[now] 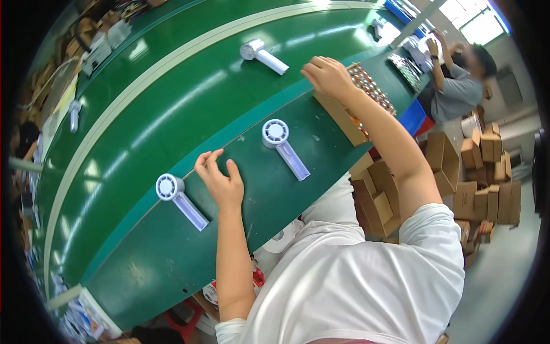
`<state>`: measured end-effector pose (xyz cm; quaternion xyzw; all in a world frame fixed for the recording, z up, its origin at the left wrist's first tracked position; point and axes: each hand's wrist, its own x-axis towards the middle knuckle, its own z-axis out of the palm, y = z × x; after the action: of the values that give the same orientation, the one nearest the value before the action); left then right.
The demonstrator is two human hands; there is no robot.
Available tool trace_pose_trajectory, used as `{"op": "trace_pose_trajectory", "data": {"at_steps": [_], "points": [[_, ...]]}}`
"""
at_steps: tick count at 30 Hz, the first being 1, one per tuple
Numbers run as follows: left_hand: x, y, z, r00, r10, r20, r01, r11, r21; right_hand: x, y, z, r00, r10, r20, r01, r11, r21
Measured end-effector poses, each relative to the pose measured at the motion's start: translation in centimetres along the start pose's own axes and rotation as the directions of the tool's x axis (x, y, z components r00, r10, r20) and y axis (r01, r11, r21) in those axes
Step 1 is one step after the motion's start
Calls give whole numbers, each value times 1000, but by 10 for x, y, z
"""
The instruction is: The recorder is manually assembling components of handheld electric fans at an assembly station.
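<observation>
My left hand (220, 179) is open over the green worktop, fingers apart and holding nothing. To its left lies a pale lavender handheld fan (182, 200) with a round grille head and a hollow-looking handle. A second handheld fan (285, 148) rests to its right, between my two hands. My right hand (327, 76) is over the near edge of the belt, beside a cardboard box (344, 119) of small round silver-and-red pieces (371, 92). Its fingers are bent and close together; whatever is under them, if anything, is hidden.
On the green conveyor belt (172, 114) lie another handheld fan (263, 56) and, at far left, a smaller-looking one (74, 114). A person (461, 80) works at the upper right, beside a tray of parts (405, 71). Cardboard boxes (487, 200) are stacked on the right.
</observation>
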<state>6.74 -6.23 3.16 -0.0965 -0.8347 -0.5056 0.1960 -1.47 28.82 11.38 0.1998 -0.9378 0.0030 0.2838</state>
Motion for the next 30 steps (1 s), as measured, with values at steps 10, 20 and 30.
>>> {"op": "trace_pose_trajectory", "data": {"at_steps": [10, 20, 30], "points": [[3, 3, 2, 997, 33, 73, -41, 993, 111, -116, 35, -94, 907, 159, 390, -117, 985, -129], [-3, -7, -5, 993, 109, 55, -114, 990, 82, -105, 10, -119, 928, 162, 336, 10, 890, -455], [-39, 115, 32, 775, 432, 461, -487, 874, -1, -156, 15, -136, 525, 779, 343, -388, -140, 911]]}}
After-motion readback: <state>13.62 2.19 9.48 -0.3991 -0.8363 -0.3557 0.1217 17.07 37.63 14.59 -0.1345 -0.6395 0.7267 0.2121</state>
